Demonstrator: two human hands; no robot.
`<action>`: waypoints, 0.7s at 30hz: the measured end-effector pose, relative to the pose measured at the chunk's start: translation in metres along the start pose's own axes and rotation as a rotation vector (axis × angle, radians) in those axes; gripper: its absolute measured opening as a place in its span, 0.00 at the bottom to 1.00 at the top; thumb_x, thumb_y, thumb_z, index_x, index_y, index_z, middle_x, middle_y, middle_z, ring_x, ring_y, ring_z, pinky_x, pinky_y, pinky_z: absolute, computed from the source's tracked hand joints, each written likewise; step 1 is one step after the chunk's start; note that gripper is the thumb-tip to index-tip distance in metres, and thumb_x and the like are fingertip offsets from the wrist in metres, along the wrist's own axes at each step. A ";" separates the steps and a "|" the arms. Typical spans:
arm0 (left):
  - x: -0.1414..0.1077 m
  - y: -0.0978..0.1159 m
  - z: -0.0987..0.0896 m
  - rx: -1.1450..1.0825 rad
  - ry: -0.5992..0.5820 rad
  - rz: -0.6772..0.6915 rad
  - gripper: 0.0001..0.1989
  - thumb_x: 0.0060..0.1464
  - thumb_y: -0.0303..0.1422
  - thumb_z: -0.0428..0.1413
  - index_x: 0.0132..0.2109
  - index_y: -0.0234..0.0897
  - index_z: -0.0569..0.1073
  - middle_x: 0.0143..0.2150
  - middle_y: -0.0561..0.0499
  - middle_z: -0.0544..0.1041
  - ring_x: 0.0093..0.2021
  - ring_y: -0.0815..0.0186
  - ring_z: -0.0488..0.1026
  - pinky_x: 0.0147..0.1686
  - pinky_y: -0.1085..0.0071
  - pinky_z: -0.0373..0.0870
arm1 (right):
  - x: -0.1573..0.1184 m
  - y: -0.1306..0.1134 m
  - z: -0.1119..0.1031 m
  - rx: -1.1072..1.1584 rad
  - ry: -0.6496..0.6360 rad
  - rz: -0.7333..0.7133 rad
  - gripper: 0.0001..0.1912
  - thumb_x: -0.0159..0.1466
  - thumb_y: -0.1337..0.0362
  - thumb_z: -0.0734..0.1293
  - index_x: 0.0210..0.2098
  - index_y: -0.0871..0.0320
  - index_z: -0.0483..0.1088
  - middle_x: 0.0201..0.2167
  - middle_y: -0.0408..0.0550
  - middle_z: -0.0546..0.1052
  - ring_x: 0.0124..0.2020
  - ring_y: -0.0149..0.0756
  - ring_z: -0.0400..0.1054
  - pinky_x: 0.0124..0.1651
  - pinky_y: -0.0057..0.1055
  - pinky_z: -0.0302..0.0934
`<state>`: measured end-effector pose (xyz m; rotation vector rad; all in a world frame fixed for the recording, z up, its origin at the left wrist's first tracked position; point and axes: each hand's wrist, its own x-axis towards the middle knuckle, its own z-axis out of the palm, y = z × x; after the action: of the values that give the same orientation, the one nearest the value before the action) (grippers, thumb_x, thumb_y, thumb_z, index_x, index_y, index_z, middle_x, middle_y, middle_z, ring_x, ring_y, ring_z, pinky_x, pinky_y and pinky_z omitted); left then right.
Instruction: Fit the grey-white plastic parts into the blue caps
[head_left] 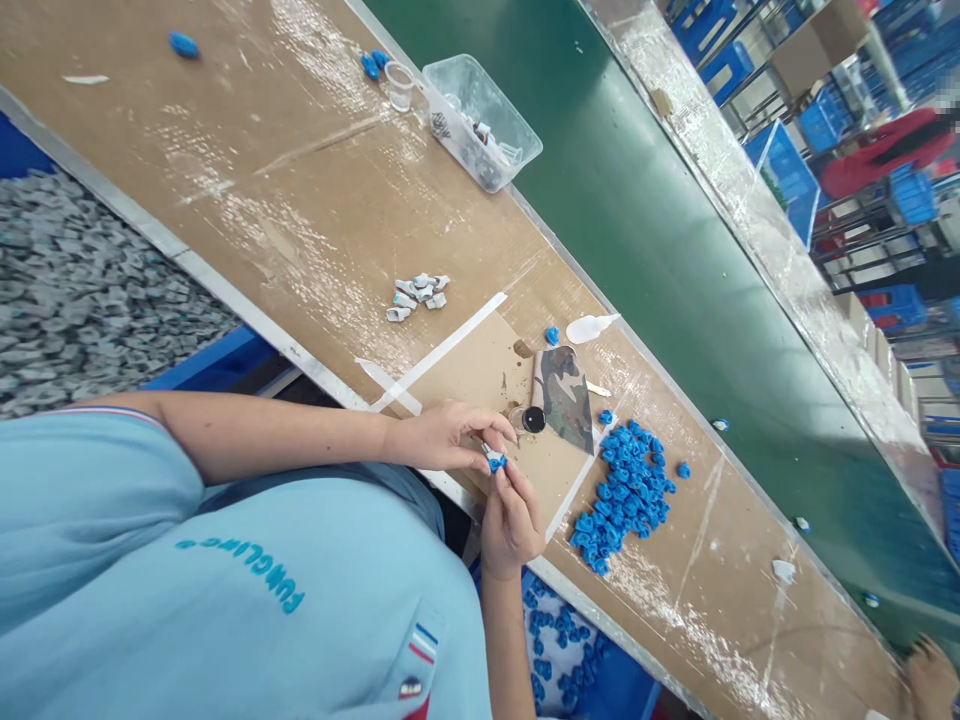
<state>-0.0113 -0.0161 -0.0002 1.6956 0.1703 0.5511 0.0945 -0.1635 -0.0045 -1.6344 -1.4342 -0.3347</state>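
My left hand [452, 436] and my right hand [514, 514] meet above the table's near edge. Between their fingertips is a small piece [495, 458], white on top and blue below, and both hands pinch it. Just beyond them stands a small jar of dark liquid [533, 420], beside a camouflage cloth [564, 398]. A heap of blue pieces [626, 490] lies to the right of the cloth. Several grey-white pieces [420, 294] sit in a small group further left on the table.
A clear plastic box [484, 125] and a small cup [400, 88] stand at the far edge, by a green conveyor belt [675, 330]. A white bottle [589, 328] lies near the cloth. Bins of grey pieces [97, 290] and blue pieces [562, 640] flank me. Another person's hand [931, 675] shows lower right.
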 end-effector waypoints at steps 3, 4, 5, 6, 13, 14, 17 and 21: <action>0.000 -0.002 0.000 -0.041 -0.023 -0.055 0.16 0.50 0.28 0.60 0.47 0.34 0.72 0.39 0.48 0.79 0.39 0.68 0.76 0.42 0.76 0.71 | -0.001 0.001 0.001 0.032 0.007 -0.010 0.19 0.58 0.76 0.68 0.47 0.52 0.72 0.42 0.47 0.78 0.37 0.36 0.76 0.40 0.33 0.75; 0.000 -0.002 0.000 -0.042 -0.027 -0.064 0.15 0.49 0.28 0.60 0.46 0.34 0.72 0.39 0.48 0.79 0.40 0.68 0.76 0.42 0.76 0.71 | -0.002 0.001 0.001 0.035 0.011 -0.007 0.19 0.58 0.76 0.68 0.47 0.52 0.72 0.42 0.47 0.78 0.37 0.36 0.76 0.40 0.33 0.75; 0.001 -0.002 0.000 -0.038 -0.030 -0.069 0.15 0.49 0.28 0.60 0.46 0.34 0.72 0.39 0.48 0.79 0.40 0.68 0.77 0.42 0.76 0.71 | -0.002 0.002 0.002 0.034 0.016 -0.002 0.19 0.58 0.76 0.68 0.46 0.52 0.72 0.42 0.47 0.79 0.37 0.36 0.76 0.40 0.33 0.75; 0.001 -0.003 0.000 -0.030 -0.032 -0.070 0.15 0.49 0.28 0.60 0.46 0.34 0.72 0.39 0.48 0.79 0.40 0.68 0.77 0.42 0.76 0.71 | -0.002 0.002 0.002 0.031 0.019 0.001 0.18 0.58 0.76 0.68 0.46 0.52 0.73 0.41 0.47 0.79 0.37 0.36 0.76 0.40 0.33 0.75; 0.001 0.005 -0.003 0.092 -0.044 0.073 0.10 0.54 0.30 0.57 0.44 0.33 0.73 0.40 0.45 0.78 0.41 0.67 0.75 0.43 0.75 0.70 | -0.002 -0.002 0.002 0.024 -0.013 0.047 0.18 0.58 0.76 0.68 0.46 0.53 0.72 0.41 0.47 0.78 0.39 0.33 0.75 0.42 0.30 0.73; 0.001 0.007 -0.005 0.114 -0.060 0.100 0.08 0.55 0.30 0.56 0.43 0.33 0.74 0.39 0.44 0.78 0.41 0.66 0.74 0.43 0.75 0.69 | -0.001 -0.003 0.001 0.036 -0.030 0.061 0.18 0.59 0.75 0.68 0.46 0.53 0.72 0.41 0.48 0.78 0.39 0.33 0.75 0.42 0.29 0.73; 0.006 0.012 -0.016 0.154 -0.135 0.149 0.08 0.58 0.30 0.53 0.41 0.34 0.75 0.37 0.45 0.78 0.40 0.68 0.74 0.41 0.76 0.69 | 0.007 -0.002 -0.009 0.050 -0.150 0.052 0.17 0.61 0.74 0.66 0.48 0.54 0.71 0.43 0.50 0.77 0.41 0.33 0.74 0.43 0.29 0.72; 0.041 0.015 -0.052 0.270 -0.049 0.131 0.09 0.56 0.33 0.54 0.42 0.36 0.76 0.38 0.48 0.78 0.40 0.67 0.74 0.43 0.74 0.68 | 0.023 0.026 -0.042 -0.232 -0.098 0.102 0.12 0.62 0.70 0.65 0.44 0.55 0.73 0.36 0.48 0.79 0.37 0.34 0.73 0.41 0.32 0.69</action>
<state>-0.0012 0.0435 0.0298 1.9920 0.1016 0.6043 0.1393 -0.1780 0.0235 -1.9277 -1.4200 -0.3782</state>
